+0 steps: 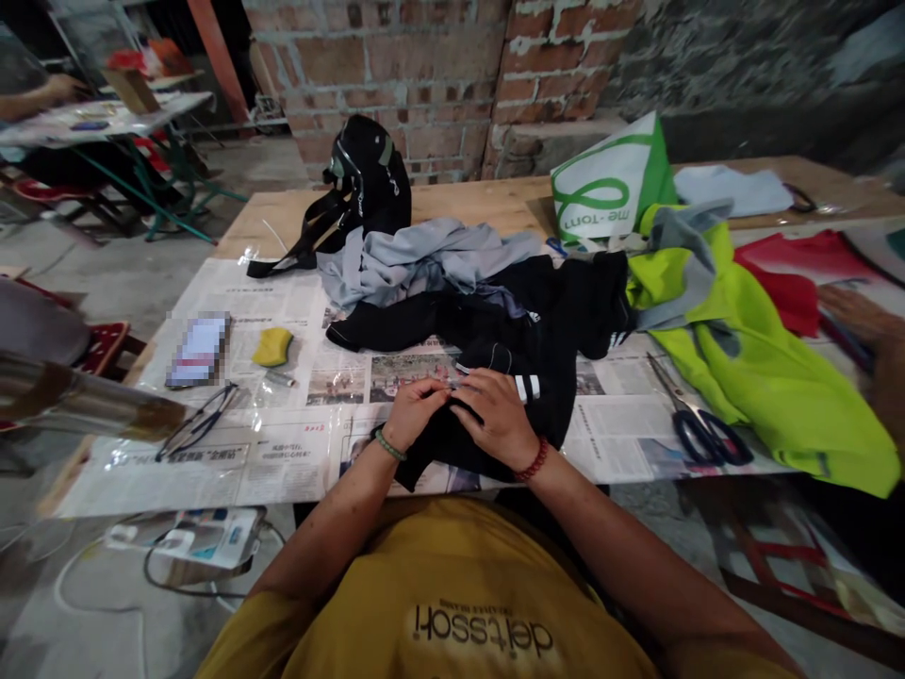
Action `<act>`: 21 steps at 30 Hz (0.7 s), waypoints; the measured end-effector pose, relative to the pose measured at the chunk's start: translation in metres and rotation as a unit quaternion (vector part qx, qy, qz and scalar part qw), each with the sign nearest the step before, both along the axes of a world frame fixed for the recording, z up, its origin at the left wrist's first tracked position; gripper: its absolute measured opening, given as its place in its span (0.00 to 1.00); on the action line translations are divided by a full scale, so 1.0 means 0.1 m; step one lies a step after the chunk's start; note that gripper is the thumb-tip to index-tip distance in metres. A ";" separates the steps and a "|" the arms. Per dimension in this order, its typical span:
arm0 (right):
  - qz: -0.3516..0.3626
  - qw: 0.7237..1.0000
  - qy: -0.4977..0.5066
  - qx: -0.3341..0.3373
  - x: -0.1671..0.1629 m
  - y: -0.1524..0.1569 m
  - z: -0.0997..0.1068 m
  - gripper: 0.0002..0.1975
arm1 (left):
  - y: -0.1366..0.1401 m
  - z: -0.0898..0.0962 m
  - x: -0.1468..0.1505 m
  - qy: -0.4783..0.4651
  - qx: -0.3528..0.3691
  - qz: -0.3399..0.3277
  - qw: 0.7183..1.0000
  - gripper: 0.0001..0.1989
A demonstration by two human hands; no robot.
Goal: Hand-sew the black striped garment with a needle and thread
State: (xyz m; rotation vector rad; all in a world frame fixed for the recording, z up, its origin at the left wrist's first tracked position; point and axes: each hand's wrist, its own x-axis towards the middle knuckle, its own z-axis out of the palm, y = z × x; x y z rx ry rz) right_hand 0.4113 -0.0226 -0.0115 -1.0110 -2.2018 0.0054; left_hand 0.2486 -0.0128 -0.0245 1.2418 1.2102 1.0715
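Note:
A black garment with white stripes (558,396) lies bunched on the newspaper-covered table in front of me. My left hand (417,412), with a green bead bracelet at the wrist, pinches an edge of the black cloth. Close beside it, my right hand (497,415), wearing a red bracelet, rests on the same garment with its fingers bent over the fabric. The fingertips of both hands nearly meet; whether something small is between them is too blurred to tell. Behind the black garment lies a crumpled grey garment (424,259).
Dark-handled scissors (707,434) lie to the right, near a neon yellow garment (764,377). A yellow sponge (272,347), a phone (200,349) and glasses (198,422) are at left. Farther back stand a black backpack (368,179) and a green-white bag (608,184). Another person's hand (859,311) is at right.

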 end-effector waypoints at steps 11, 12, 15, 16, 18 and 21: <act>-0.009 0.998 0.067 -0.012 -0.06 0.04 -0.10 0.05 | 0.03 -0.05 0.02 0.004 0.005 -0.004 1.000 0.07; -0.011 0.997 0.077 -0.014 -0.06 0.04 -0.11 0.05 | 0.03 -0.05 0.02 0.004 0.003 -0.006 1.000 0.07; -0.011 0.994 0.107 -0.024 -0.06 0.05 -0.14 0.04 | 0.03 -0.06 0.02 0.001 -0.004 -0.007 1.000 0.07; -0.009 0.993 0.115 -0.027 -0.05 0.05 -0.15 0.04 | 0.03 -0.06 0.03 0.001 -0.005 -0.005 1.000 0.08; -0.007 0.992 0.124 -0.032 -0.04 0.05 -0.19 0.04 | 0.03 -0.07 0.03 0.004 -0.009 -0.006 1.000 0.08; -0.012 0.990 0.134 -0.048 -0.01 0.06 -0.25 0.04 | 0.04 -0.09 0.04 0.031 -0.003 -0.020 0.999 0.08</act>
